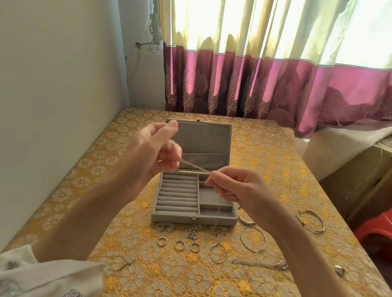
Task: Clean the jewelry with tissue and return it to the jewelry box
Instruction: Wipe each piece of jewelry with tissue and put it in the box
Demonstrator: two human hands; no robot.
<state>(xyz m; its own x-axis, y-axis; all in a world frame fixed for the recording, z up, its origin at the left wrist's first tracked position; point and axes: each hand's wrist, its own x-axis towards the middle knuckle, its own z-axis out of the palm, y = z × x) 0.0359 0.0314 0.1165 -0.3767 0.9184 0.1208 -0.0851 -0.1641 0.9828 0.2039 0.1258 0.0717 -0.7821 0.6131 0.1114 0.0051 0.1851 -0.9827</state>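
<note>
A grey jewelry box stands open in the middle of the table, its lid upright, its ring rolls and compartments bare. Above it I hold a thin silver chain stretched between both hands. My left hand pinches one end, raised in front of the lid. My right hand pinches the other end over the box's right side, and a fine strand hangs down from it. Several rings, bangles and another chain lie on the cloth in front of and right of the box. No tissue is visible.
The table has a yellow floral lace cloth. A wall is close on the left, a curtain behind. A red plastic stool and a cardboard box stand at the right. One small ring lies near the table's right edge.
</note>
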